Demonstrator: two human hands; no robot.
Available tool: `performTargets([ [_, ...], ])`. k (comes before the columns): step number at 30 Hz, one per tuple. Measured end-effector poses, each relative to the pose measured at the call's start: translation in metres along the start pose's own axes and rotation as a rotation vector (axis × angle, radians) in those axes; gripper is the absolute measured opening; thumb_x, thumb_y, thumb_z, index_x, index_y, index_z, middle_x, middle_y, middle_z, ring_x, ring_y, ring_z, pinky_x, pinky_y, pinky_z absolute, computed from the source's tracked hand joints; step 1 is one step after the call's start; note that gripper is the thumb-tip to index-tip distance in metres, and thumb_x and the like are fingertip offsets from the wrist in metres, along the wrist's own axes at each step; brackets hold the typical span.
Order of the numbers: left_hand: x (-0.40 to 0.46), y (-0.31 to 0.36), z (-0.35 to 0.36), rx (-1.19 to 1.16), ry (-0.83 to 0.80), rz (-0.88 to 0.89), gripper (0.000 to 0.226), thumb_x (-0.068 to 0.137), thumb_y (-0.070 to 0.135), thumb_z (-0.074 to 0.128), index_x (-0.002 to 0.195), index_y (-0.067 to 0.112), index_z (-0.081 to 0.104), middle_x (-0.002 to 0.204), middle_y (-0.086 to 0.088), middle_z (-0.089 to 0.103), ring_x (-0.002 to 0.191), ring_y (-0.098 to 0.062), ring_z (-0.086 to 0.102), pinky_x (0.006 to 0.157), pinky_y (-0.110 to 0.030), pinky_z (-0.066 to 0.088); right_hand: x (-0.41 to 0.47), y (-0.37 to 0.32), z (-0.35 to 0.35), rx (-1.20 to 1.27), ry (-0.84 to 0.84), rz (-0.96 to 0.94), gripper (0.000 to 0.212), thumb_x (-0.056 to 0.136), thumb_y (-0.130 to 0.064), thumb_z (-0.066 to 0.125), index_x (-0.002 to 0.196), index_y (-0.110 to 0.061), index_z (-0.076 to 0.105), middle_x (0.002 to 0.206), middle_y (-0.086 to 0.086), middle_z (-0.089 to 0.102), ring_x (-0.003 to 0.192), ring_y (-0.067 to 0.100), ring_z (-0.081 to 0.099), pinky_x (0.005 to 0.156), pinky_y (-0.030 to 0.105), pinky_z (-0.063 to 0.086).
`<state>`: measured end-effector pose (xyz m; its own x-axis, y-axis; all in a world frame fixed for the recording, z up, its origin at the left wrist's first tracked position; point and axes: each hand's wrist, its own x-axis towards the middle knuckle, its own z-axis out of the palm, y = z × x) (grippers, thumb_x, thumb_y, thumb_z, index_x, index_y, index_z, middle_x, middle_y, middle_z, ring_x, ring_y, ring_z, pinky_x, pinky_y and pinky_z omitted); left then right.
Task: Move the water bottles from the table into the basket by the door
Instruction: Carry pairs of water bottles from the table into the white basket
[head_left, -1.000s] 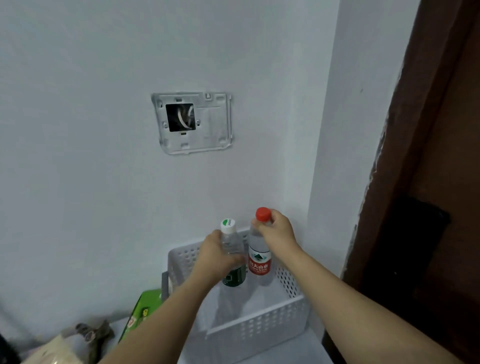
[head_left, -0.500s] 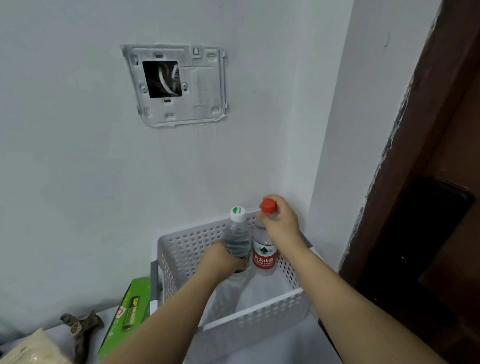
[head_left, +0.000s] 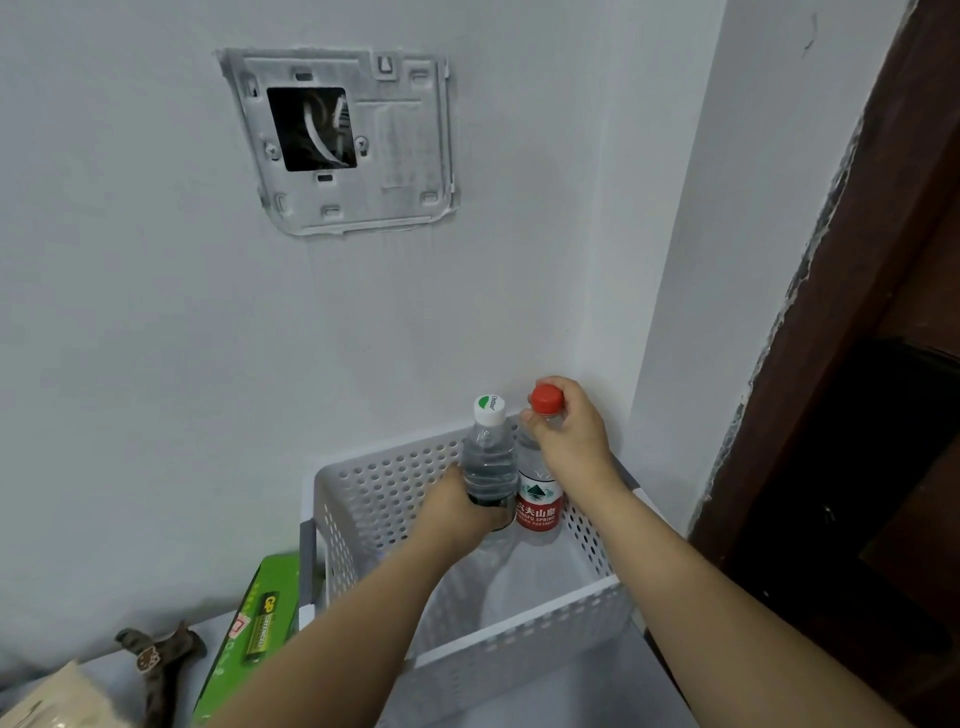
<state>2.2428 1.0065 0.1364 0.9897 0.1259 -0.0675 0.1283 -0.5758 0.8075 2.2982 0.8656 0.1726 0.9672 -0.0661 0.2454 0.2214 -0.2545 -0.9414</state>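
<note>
A person lowers 2 bottles upright into the basket (head_left: 524, 629), left hand (head_left: 467, 512) wrapped around one (head_left: 491, 462), right hand (head_left: 571, 441) pinching the red-capped neck (head_left: 546, 401); neither released yet.

Open basket (head_left: 524, 647) interior toward the near wall; far corner crowded by two upright bottles (head_left: 537, 499).

The left hand (head_left: 460, 506) hid the white-capped bottle's (head_left: 491, 457) label. The green box (head_left: 254, 634) and a pale packet (head_left: 47, 699) ran off the bottom edge; the box's small print was unreadable.
</note>
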Motion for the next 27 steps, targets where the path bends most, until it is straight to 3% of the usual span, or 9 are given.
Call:
performTargets([
  [4,-0.001,0.003,-0.002,0.049,-0.029,-0.001,0.021,0.071,0.017,0.08,0.088,0.022,0.068,0.08,0.002,0.072,0.072,-0.01,0.066,0.054,-0.02,0.05,-0.004,-0.01,-0.003,-0.057,-0.026,0.026,0.047,0.088,-0.018,0.068,0.131,-0.025,0.05,0.12,-0.007,0.057,0.11,0.014,0.054,0.094,0.028,0.044],
  [6,-0.004,0.009,-0.005,0.089,-0.077,-0.005,0.022,0.074,0.013,0.077,0.095,0.015,0.069,0.088,-0.005,0.073,0.082,-0.019,0.069,0.069,-0.031,0.059,-0.008,-0.021,-0.01,-0.075,-0.028,0.043,0.057,0.088,-0.018,0.068,0.139,-0.022,0.044,0.13,-0.005,0.054,0.116,0.013,0.051,0.094,0.025,0.041],
  [8,-0.008,0.017,-0.01,0.105,-0.115,-0.031,0.026,0.078,0.012,0.077,0.101,0.011,0.068,0.098,-0.008,0.073,0.09,-0.023,0.069,0.081,-0.038,0.059,-0.016,-0.033,-0.023,-0.087,-0.031,0.04,0.058,0.089,-0.018,0.068,0.141,-0.021,0.042,0.139,-0.004,0.051,0.125,0.014,0.047,0.1,0.026,0.038],
  [11,-0.022,0.032,-0.026,0.03,-0.075,-0.066,0.027,0.079,0.018,0.08,0.1,0.013,0.063,0.105,-0.008,0.071,0.087,-0.019,0.065,0.074,-0.032,0.054,-0.041,-0.053,-0.048,-0.169,0.014,0.012,0.056,0.089,-0.022,0.066,0.14,-0.02,0.044,0.143,-0.002,0.049,0.13,0.014,0.044,0.098,0.023,0.033],
  [13,-0.038,0.048,-0.039,0.036,-0.037,-0.044,0.039,0.081,0.024,0.078,0.11,0.013,0.055,0.115,-0.009,0.066,0.095,-0.023,0.064,0.074,-0.033,0.052,-0.065,-0.067,-0.065,-0.236,0.056,0.006,0.056,0.09,-0.024,0.065,0.141,-0.018,0.043,0.145,0.001,0.047,0.132,0.016,0.043,0.101,0.025,0.033],
  [17,-0.07,0.081,-0.065,0.309,0.093,0.238,0.066,0.091,0.032,0.066,0.145,0.01,0.033,0.14,-0.014,0.051,0.119,-0.032,0.056,0.092,-0.042,0.05,-0.12,-0.099,-0.099,-0.404,0.165,-0.013,0.058,0.089,-0.024,0.064,0.143,-0.014,0.042,0.147,0.005,0.046,0.134,0.019,0.041,0.105,0.027,0.03],
  [23,-0.119,0.129,-0.075,0.502,0.199,0.823,0.057,0.1,0.03,0.054,0.147,0.004,0.036,0.152,-0.016,0.041,0.138,-0.032,0.038,0.112,-0.04,0.034,-0.212,-0.149,-0.156,-0.61,0.268,-0.04,0.061,0.093,-0.026,0.062,0.147,-0.014,0.035,0.151,0.005,0.038,0.136,0.018,0.036,0.103,0.021,0.024],
  [27,-0.175,0.16,-0.057,0.489,0.168,1.027,0.055,0.1,0.029,0.053,0.148,0.005,0.037,0.153,-0.016,0.041,0.14,-0.032,0.037,0.116,-0.04,0.029,-0.278,-0.176,-0.191,-0.718,0.339,0.008,0.062,0.094,-0.027,0.059,0.148,-0.017,0.032,0.153,0.004,0.034,0.137,0.019,0.034,0.105,0.025,0.027],
])
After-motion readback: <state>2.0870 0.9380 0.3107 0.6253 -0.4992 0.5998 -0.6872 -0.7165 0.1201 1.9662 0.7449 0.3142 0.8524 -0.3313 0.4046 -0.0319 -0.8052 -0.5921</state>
